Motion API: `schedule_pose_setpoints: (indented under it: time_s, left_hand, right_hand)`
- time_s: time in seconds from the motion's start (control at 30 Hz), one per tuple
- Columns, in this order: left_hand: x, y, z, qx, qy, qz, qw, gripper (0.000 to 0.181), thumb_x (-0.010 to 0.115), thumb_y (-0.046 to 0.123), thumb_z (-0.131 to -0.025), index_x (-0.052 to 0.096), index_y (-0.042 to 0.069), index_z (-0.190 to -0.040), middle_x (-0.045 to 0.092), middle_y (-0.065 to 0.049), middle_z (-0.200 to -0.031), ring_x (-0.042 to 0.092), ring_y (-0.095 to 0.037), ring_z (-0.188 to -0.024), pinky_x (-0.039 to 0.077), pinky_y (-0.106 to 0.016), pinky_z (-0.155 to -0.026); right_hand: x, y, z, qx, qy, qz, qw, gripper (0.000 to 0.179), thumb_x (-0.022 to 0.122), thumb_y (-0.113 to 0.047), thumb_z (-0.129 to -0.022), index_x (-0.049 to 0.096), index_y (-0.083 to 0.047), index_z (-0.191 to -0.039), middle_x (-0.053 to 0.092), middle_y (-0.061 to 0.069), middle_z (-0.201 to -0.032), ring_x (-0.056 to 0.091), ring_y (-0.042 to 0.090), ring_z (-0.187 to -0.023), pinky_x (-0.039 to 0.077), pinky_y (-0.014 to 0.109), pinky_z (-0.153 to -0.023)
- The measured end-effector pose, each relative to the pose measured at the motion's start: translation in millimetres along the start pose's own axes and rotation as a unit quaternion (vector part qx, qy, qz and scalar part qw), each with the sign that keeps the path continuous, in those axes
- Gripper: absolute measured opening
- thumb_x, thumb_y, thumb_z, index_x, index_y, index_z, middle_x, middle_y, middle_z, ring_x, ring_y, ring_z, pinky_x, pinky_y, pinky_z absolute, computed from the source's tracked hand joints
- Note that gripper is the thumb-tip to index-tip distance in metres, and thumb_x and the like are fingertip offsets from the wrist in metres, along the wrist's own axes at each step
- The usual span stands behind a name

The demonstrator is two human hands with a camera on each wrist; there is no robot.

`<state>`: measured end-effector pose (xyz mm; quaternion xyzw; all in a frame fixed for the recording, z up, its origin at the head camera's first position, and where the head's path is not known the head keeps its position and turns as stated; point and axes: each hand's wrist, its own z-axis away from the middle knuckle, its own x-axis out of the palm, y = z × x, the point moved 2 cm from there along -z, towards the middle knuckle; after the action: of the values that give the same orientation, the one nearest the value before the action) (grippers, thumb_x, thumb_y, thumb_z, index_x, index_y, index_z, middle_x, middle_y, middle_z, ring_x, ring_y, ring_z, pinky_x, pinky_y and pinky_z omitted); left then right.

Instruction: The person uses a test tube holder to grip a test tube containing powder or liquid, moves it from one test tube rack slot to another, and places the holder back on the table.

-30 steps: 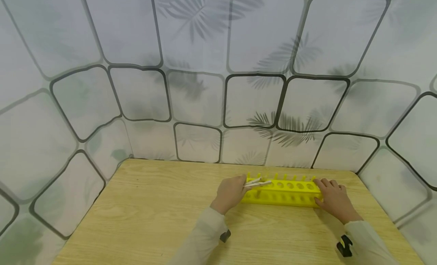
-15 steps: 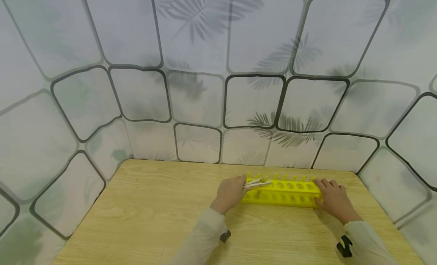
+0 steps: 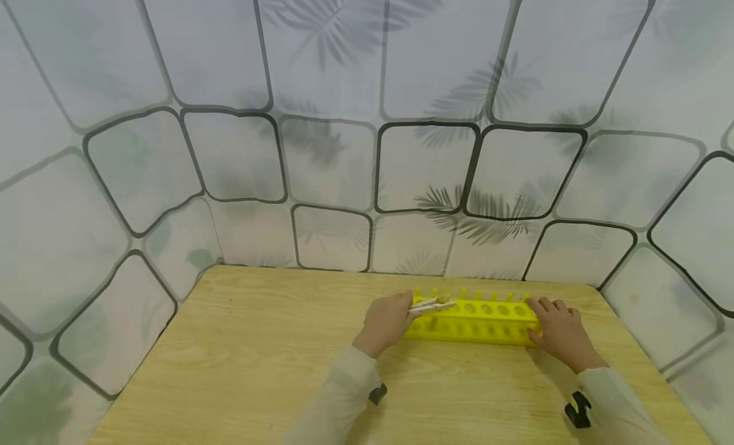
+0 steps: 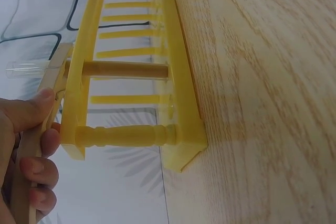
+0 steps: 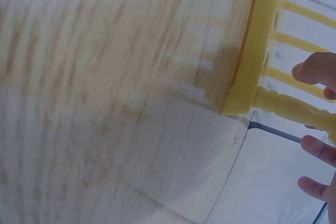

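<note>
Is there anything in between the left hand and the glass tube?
Yes, the wooden clamp that the left hand holds: its far end is right at the glass tube, just above the yellow rack. Nothing else visible stands between them.

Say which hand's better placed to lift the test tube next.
Probably the left hand: it grips the wooden clamp, whose tip is at the test tube. The right hand, farther away, holds the yellow rack.

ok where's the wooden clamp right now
In the head view, the wooden clamp is in the left hand, over the left end of the yellow rack, its tip by a clear tube.
</note>
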<state>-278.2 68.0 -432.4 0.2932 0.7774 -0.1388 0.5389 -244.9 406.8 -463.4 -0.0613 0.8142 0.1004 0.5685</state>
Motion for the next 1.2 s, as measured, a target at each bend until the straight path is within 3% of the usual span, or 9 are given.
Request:
schedule_pose_setpoints:
  time_s: [1.2]
  left_hand:
    - [-1.8,-0.1,0.6,-0.012,-0.014,0.015,0.9997,0.028,0.06,0.04,-0.089,0.057,0.013,-0.086,0.053,0.006,-0.062,0.031,-0.004,-0.045,0.025,-0.015,-0.039]
  right_hand:
    - [2.1,1.7,-0.1,0.005,-0.008,-0.005,0.9999,0.062,0.081,-0.022,-0.069,0.05,-0.005,-0.12,0.057,0.017,-0.104,0.052,0.039,-0.093,0.04,0.061,-0.073]
